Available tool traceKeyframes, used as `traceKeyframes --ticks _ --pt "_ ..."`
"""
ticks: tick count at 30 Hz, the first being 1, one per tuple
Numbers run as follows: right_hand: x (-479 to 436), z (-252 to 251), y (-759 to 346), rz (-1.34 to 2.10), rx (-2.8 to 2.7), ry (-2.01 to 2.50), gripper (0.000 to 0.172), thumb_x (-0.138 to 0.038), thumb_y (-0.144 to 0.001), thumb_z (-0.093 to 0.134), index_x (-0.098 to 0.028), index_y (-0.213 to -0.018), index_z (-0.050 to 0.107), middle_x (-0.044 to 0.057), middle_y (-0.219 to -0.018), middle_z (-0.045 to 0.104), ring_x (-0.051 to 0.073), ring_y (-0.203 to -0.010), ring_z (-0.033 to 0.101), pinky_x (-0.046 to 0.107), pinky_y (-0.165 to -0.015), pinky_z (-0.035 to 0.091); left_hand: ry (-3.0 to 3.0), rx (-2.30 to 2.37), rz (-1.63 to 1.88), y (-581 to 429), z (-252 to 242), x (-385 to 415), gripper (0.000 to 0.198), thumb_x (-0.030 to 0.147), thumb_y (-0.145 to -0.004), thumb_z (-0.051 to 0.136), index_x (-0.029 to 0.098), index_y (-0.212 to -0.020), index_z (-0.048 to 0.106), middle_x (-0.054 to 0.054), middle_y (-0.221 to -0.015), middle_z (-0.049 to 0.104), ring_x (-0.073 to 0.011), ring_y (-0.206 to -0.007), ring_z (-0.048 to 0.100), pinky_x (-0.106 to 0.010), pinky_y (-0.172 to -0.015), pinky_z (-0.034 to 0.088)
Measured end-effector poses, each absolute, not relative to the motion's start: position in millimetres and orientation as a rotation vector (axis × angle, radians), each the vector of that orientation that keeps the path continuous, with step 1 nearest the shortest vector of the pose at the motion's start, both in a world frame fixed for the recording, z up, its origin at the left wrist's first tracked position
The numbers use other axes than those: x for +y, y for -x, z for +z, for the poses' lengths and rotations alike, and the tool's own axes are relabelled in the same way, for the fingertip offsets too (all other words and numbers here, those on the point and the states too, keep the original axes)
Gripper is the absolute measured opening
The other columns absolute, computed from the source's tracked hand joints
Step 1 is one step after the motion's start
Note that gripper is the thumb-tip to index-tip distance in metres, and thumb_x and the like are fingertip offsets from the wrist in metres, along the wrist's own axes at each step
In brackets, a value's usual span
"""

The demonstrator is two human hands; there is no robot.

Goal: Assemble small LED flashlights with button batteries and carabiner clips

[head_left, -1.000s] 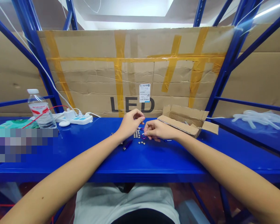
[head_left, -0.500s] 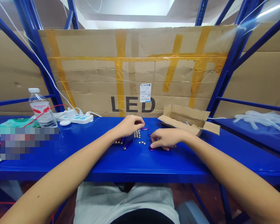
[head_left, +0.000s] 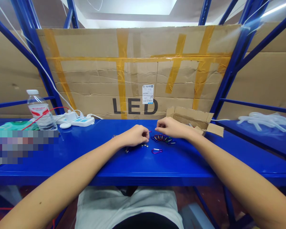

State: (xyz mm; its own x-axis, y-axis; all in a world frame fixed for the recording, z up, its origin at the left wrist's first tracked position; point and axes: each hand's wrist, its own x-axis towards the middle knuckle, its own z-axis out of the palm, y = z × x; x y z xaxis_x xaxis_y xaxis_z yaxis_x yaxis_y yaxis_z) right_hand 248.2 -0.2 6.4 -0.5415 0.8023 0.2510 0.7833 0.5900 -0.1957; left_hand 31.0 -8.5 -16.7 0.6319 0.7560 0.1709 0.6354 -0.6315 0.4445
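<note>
My left hand [head_left: 137,135] is low over the table with its fingers curled down, just above a few small round silver button cells [head_left: 145,145]. Whether anything is in its fingertips is hidden. Under that wrist the end of a dark tube-like piece [head_left: 127,151] shows. My right hand [head_left: 168,127] is bent with thumb and fingers closed together, close to a small purple piece [head_left: 150,131]; what they pinch, if anything, cannot be made out. Below it lies a fanned row of coloured carabiners [head_left: 163,138]. A single purple carabiner [head_left: 156,151] rests nearer the table's front.
An opened cardboard box [head_left: 193,116] stands behind my right wrist. At left are a water bottle [head_left: 41,111], a white power strip [head_left: 82,121] and red wires. Clear tubing [head_left: 264,121] lies at far right, and a large cardboard sheet [head_left: 97,76] backs the table.
My left hand has come down towards me, over the button cells. My right hand has lifted away from the purple carabiner and moved back, uncovering the carabiner row.
</note>
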Motion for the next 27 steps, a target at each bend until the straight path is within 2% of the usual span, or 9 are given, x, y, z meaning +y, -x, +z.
traceKeyframes --ticks 7,9,12,14,17,20,23,27 --pt "15 26 -278 -0.048 -2.227 1.411 0.03 -0.039 -0.088 0.051 -0.016 -0.075 0.065 0.006 -0.072 0.068 0.016 -0.066 0.057 0.026 -0.06 0.038 -2.566 1.119 0.397 -31 -15 -13 0.013 0.016 -0.076 0.055 0.017 -0.079 0.068 -0.002 -0.076 0.07 -0.014 -0.068 0.06 -0.025 -0.063 0.043" --pt "26 33 -299 -0.156 -2.057 1.533 0.03 -0.039 -0.087 0.05 -0.015 -0.079 0.067 0.007 -0.073 0.069 0.018 -0.069 0.059 0.027 -0.06 0.039 -2.591 1.106 0.424 -29 -12 -14 0.015 0.016 -0.077 0.054 0.017 -0.08 0.068 -0.002 -0.08 0.07 -0.0139 -0.07 0.061 -0.025 -0.064 0.043" --pt "47 36 -340 -0.284 -1.913 1.817 0.023 -0.031 -0.083 0.055 -0.014 -0.087 0.071 0.012 -0.085 0.072 0.022 -0.078 0.063 0.029 -0.064 0.042 -2.639 1.114 0.403 -26 -8 -17 0.015 0.023 -0.079 0.056 0.018 -0.085 0.068 -0.004 -0.086 0.07 -0.0149 -0.074 0.061 -0.026 -0.065 0.043" --pt "60 31 -364 -0.229 -1.931 2.076 0.018 -0.023 -0.076 0.06 -0.016 -0.087 0.073 0.012 -0.091 0.073 0.024 -0.08 0.065 0.03 -0.066 0.044 -2.699 1.11 0.353 -26 -6 -19 0.016 0.03 -0.079 0.059 0.019 -0.087 0.068 -0.004 -0.09 0.069 -0.0161 -0.077 0.06 -0.027 -0.065 0.042" --pt "75 17 -384 -0.022 -2.038 2.302 0.02 -0.016 -0.069 0.061 -0.018 -0.084 0.075 0.01 -0.087 0.073 0.024 -0.077 0.066 0.03 -0.064 0.045 -2.793 1.119 0.321 -27 -4 -23 0.016 0.034 -0.08 0.059 0.021 -0.086 0.067 -0.004 -0.091 0.068 -0.0173 -0.079 0.059 -0.028 -0.067 0.041" --pt "85 6 -383 0.164 -2.158 2.294 0.022 -0.015 -0.067 0.063 -0.019 -0.085 0.075 0.01 -0.09 0.074 0.025 -0.081 0.067 0.031 -0.065 0.047 -2.835 1.143 0.37 -29 -5 -24 0.016 0.032 -0.083 0.055 0.02 -0.084 0.065 -0.004 -0.09 0.067 -0.0169 -0.078 0.058 -0.029 -0.067 0.04" --pt "90 1 -376 0.158 -2.191 2.295 0.025 -0.015 -0.065 0.064 -0.017 -0.087 0.074 0.012 -0.095 0.073 0.028 -0.087 0.067 0.034 -0.068 0.048 -2.861 1.146 0.452 -31 -7 -21 0.017 0.031 -0.085 0.051 0.02 -0.084 0.064 -0.004 -0.088 0.067 -0.0166 -0.077 0.057 -0.028 -0.067 0.038" --pt "92 -3 -373 0.259 -2.136 2.329 0.029 -0.02 -0.067 0.064 -0.016 -0.094 0.071 0.014 -0.094 0.072 0.029 -0.078 0.067 0.035 -0.06 0.049 -2.882 1.148 0.492 -30 -8 -18 0.019 0.03 -0.086 0.049 0.02 -0.082 0.064 -0.004 -0.086 0.068 -0.0171 -0.077 0.057 -0.029 -0.067 0.038"
